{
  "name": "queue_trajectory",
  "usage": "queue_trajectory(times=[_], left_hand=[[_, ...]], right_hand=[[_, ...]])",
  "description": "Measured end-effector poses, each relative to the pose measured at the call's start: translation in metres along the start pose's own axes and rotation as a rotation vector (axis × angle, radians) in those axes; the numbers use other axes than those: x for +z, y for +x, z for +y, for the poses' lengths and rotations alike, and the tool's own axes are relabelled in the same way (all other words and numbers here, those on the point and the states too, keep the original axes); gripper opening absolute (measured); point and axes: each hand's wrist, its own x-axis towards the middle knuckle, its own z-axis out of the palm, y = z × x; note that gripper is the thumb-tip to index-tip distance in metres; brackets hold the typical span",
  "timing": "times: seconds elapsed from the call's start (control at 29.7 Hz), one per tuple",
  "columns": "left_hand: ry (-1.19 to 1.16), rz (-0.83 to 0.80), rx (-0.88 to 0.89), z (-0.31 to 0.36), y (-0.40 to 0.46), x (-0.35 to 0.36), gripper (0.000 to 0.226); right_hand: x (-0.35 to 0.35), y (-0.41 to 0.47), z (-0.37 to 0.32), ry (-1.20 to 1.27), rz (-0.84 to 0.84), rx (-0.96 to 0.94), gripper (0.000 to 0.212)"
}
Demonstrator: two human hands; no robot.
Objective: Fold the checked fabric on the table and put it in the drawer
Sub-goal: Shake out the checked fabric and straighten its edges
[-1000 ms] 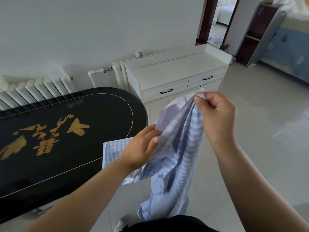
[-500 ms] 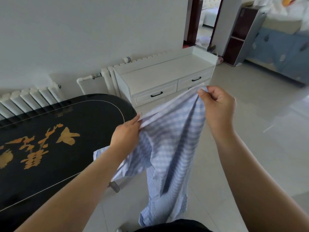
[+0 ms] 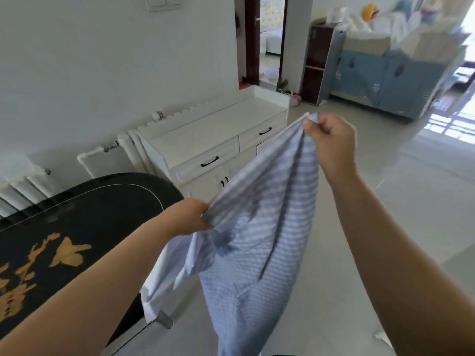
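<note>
Right now the checked fabric (image 3: pixel 259 240) is hanging in the air beside the black table (image 3: pixel 84 217), off its top and not yet folded. The left hand (image 3: pixel 191 218) is pinching one upper corner, and the right hand (image 3: pixel 331 142) is gripping the other, higher and further out, fingers closed on the edge. The cloth is sagging and creasing between them, so it is looking light, thin and limp; holding it by the corners and keeping the top edge taut seems the best way to control it. Beyond, the white cabinet's drawer (image 3: pixel 208 163) is sitting closed. No readable writing or brand is showing anywhere.
</note>
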Motion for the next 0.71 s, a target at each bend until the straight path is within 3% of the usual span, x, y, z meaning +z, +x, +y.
queue_trajectory(times=[0.2,0.34,0.47,0.54,0.71], left_hand=[[0.201,0.191,-0.094,-0.017,0.03,0.032,0.026],[0.006,0.357,-0.089,-0.032,0.044,0.049,0.024],[-0.099,0.121,-0.081,-0.031,0.062,0.067,0.065],[-0.143,0.134,-0.105,-0.027,0.063,0.076,0.074],[0.141,0.527,-0.003,-0.031,0.063,0.05,0.034]], right_hand=[[-0.002,-0.019,-0.003,0.004,-0.02,-0.009,0.022],[-0.003,-0.027,-0.029,0.011,-0.027,-0.065,0.006],[0.0,-0.025,-0.051,0.019,-0.012,-0.129,0.006],[-0.002,-0.02,-0.052,0.023,0.025,-0.121,0.004],[-0.029,-0.007,-0.022,-0.051,0.19,0.024,0.034]])
